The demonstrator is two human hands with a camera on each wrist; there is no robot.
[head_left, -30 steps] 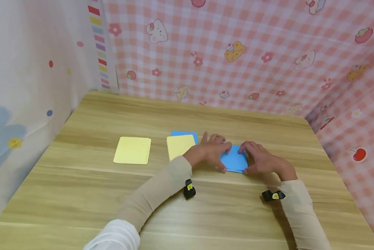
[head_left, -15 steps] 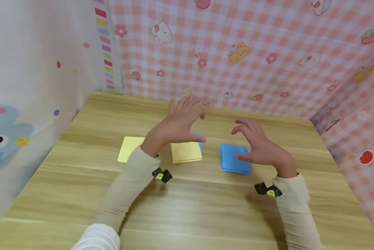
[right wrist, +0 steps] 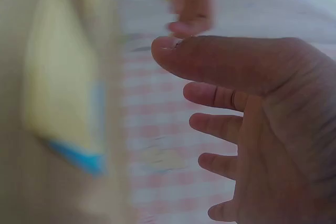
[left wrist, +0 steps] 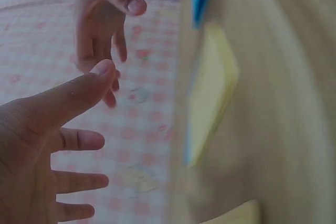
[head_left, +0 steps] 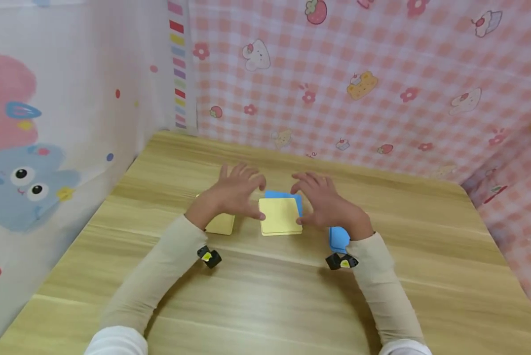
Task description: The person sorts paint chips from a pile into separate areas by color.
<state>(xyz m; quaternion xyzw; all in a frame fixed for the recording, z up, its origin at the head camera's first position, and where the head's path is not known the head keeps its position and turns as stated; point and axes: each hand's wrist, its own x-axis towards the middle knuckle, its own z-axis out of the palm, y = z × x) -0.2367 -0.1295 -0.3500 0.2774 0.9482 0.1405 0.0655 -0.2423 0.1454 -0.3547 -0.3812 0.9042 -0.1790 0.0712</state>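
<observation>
A square stack of yellow cards (head_left: 281,217) lies mid-table, with blue cards (head_left: 283,194) peeking out from behind and under it. On its left side hovers my left hand (head_left: 236,192), and on its right my right hand (head_left: 323,199); thumbs and fingers are spread and hold nothing. Both wrist views show the hands apart from the yellow stack (left wrist: 212,95). Partly hidden by my left hand is another yellow stack (head_left: 221,226). My right wrist covers much of a blue card stack (head_left: 338,239).
The wooden table (head_left: 265,305) meets a pink checked cloth (head_left: 336,113) at the back. A white printed cloth (head_left: 92,123) hangs along the left side. Small black wrist cameras (head_left: 209,257) sit on both sleeves.
Both hands have come away from the right blue stack, lifted, and moved left to either side of the middle yellow stack. The blue stack stays on the table. The head view has turned left.
</observation>
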